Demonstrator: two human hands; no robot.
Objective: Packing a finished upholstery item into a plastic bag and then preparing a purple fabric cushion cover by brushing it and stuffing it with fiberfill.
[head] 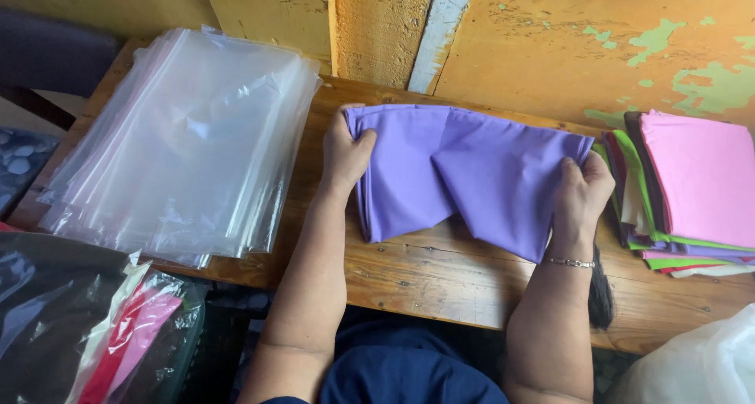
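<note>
Hands left (346, 154) and right (582, 192), fingers gripping purple cloth (464, 176) ends, fingertips hidden under folds

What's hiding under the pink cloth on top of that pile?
Under the pink cloth lie more folded cloths; only their edges show: green, purple, red, cream and a dark one. How many there are, and the wooden table beneath them, stay covered.

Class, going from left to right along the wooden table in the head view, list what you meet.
Stack of clear plastic bags → left hand → purple cloth → right hand → pile of folded coloured cloths.
</note>
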